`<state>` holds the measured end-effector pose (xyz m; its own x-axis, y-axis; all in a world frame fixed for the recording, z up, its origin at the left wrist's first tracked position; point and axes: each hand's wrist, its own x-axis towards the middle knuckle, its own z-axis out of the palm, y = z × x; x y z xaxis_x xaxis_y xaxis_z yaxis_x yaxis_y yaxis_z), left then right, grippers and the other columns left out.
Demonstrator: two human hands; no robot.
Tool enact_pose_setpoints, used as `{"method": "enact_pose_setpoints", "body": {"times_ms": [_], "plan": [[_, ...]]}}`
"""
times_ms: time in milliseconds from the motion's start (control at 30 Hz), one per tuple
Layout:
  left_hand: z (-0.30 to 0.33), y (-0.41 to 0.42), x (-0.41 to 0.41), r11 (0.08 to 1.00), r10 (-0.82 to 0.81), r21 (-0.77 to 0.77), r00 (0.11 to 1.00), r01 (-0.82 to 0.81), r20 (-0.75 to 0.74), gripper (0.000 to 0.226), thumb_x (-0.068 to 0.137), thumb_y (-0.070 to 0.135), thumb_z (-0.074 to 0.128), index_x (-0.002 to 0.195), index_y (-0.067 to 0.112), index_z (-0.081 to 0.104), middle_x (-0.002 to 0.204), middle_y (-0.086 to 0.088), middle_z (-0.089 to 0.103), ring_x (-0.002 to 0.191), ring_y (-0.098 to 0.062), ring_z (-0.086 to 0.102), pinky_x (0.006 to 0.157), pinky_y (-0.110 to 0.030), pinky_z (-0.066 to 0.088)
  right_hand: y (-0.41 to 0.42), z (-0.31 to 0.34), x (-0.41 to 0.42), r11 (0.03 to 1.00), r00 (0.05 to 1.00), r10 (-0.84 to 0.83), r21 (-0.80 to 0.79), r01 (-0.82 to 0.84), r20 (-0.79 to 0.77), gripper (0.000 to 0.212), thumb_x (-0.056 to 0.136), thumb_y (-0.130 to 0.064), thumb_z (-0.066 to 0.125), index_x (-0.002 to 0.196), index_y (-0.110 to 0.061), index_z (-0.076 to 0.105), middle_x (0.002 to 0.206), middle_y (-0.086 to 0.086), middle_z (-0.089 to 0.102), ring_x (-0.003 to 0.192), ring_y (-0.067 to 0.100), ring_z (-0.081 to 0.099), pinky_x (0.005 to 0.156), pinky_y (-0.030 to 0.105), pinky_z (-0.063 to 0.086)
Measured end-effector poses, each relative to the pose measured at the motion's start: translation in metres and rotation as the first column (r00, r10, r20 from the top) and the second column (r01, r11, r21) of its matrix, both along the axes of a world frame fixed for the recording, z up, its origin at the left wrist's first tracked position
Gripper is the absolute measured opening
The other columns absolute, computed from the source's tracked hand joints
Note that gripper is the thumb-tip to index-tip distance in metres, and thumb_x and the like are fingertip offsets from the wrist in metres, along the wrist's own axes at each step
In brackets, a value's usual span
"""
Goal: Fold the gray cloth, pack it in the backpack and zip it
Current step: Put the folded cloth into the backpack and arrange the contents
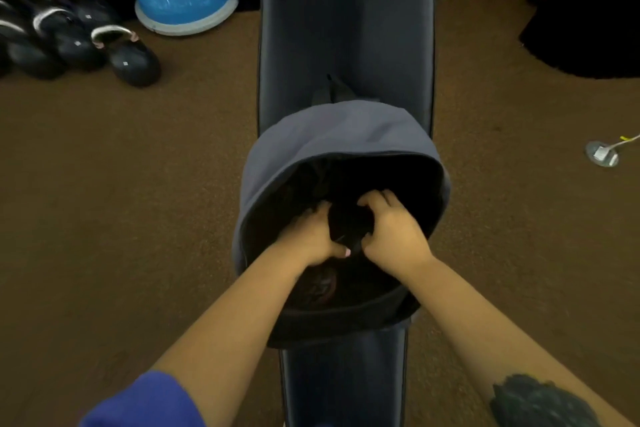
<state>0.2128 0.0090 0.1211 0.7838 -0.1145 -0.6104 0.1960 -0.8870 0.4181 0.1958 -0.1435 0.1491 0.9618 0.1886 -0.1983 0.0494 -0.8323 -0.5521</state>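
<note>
Backpack (332, 135): gray-blue, lying along the middle of the dark padded worktop (346, 28), its mouth gaping wide toward the near end, inside black.
Cloth (346, 222): a dark bundle within the mouth; its colour and folds are lost in shadow.
Left hand (308, 236): inside the opening, fingers curled onto the cloth.
Right hand (394, 229): beside it, fingers closed on the same bundle.

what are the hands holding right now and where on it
Both hands, left hand and right hand, grip a dark bundle inside the open backpack, one on each side. It is too dark to confirm it is the cloth.
</note>
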Motion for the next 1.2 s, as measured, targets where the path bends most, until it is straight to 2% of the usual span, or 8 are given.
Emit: {"method": "enact_pose_setpoints", "body": {"times_ms": [133,300,467,600,733,933,1133,1200], "plan": [[-0.004,0.000,0.011,0.999,0.015,-0.044,1.000,-0.015,-0.004,0.099,0.067,0.044,0.077,0.145,0.024,0.021,0.145,-0.009,0.040,0.125,-0.030,0.046,0.099,-0.042,0.045,0.016,-0.010,-0.007,0.971,0.989,0.115,-0.221,-0.093,0.092,0.069,0.065,-0.020,0.073,0.126,-0.018,0.042,0.123,0.010,0.043,0.112,0.032,0.043,0.089,0.042,0.045],[-0.011,0.002,0.010,0.984,0.099,-0.149,0.995,-0.099,-0.004,0.101,0.069,0.033,0.076,0.147,0.034,0.011,0.143,-0.011,0.043,0.121,-0.029,0.051,0.096,-0.043,0.049,0.027,-0.033,0.001,0.974,0.984,0.097,-0.188,-0.125,-0.150,0.090,0.072,-0.015,0.072,0.144,-0.020,0.019,0.136,0.014,0.036,0.121,0.034,0.042,0.091,0.042,0.049],[-0.010,0.006,0.006,0.922,0.223,-0.311,0.973,-0.229,-0.055,0.111,0.073,0.018,0.075,0.148,0.034,-0.006,0.152,-0.016,0.029,0.132,-0.028,0.041,0.103,-0.035,0.043,0.028,-0.037,0.010,0.980,0.981,0.124,-0.137,-0.144,-0.147,0.100,0.071,-0.026,0.076,0.147,-0.029,0.011,0.134,0.014,0.042,0.115,0.034,0.051,0.090,0.045,0.051],[-0.006,0.013,-0.002,0.800,0.274,-0.495,0.941,-0.339,-0.200,0.092,0.079,0.013,0.069,0.144,0.039,0.009,0.147,-0.009,0.036,0.131,-0.024,0.042,0.109,-0.043,0.038,0.014,-0.030,0.010,0.975,0.977,0.147,-0.143,-0.169,-0.151,0.093,0.069,-0.031,0.074,0.144,-0.034,0.020,0.134,0.014,0.041,0.110,0.035,0.055,0.087,0.043,0.052],[-0.006,0.004,-0.006,0.706,0.300,-0.599,0.925,-0.379,-0.232,0.048,0.085,0.005,0.055,0.109,0.040,0.034,0.138,-0.003,0.049,0.119,-0.018,0.050,0.104,-0.041,0.042,-0.007,-0.018,0.010,0.990,0.978,0.080,-0.097,-0.100,-0.193,0.083,0.065,-0.037,0.076,0.137,-0.034,0.036,0.133,0.012,0.042,0.113,0.032,0.052,0.091,0.038,0.048],[-0.006,-0.020,-0.008,0.618,0.277,-0.685,0.922,-0.386,-0.270,0.033,0.091,-0.003,0.047,0.108,0.022,0.035,0.135,-0.010,0.052,0.110,-0.018,0.052,0.084,-0.031,0.046,-0.027,-0.008,0.002,0.993,0.973,0.011,-0.116,-0.038,-0.229,0.081,0.064,-0.036,0.079,0.133,-0.027,0.037,0.128,0.011,0.046,0.111,0.029,0.054,0.088,0.034,0.047],[-0.012,-0.025,-0.012,0.467,0.342,-0.741,0.871,-0.482,-0.351,0.030,0.093,0.001,0.048,0.098,0.030,0.039,0.130,0.001,0.057,0.124,-0.022,0.050,0.094,-0.042,0.047,-0.038,-0.001,0.000,0.986,0.970,-0.017,-0.164,-0.024,-0.244,0.082,0.065,-0.035,0.079,0.134,-0.026,0.035,0.123,0.009,0.056,0.109,0.026,0.057,0.087,0.035,0.049],[-0.015,-0.026,-0.013,0.484,0.327,-0.742,0.882,-0.464,-0.338,0.029,0.094,0.005,0.049,0.101,0.033,0.044,0.126,0.006,0.056,0.124,-0.021,0.049,0.095,-0.042,0.046,-0.038,-0.002,-0.003,0.981,0.971,-0.004,-0.190,-0.043,-0.238,0.083,0.065,-0.033,0.079,0.135,-0.027,0.035,0.127,0.009,0.053,0.111,0.027,0.055,0.089,0.034,0.048]]}}
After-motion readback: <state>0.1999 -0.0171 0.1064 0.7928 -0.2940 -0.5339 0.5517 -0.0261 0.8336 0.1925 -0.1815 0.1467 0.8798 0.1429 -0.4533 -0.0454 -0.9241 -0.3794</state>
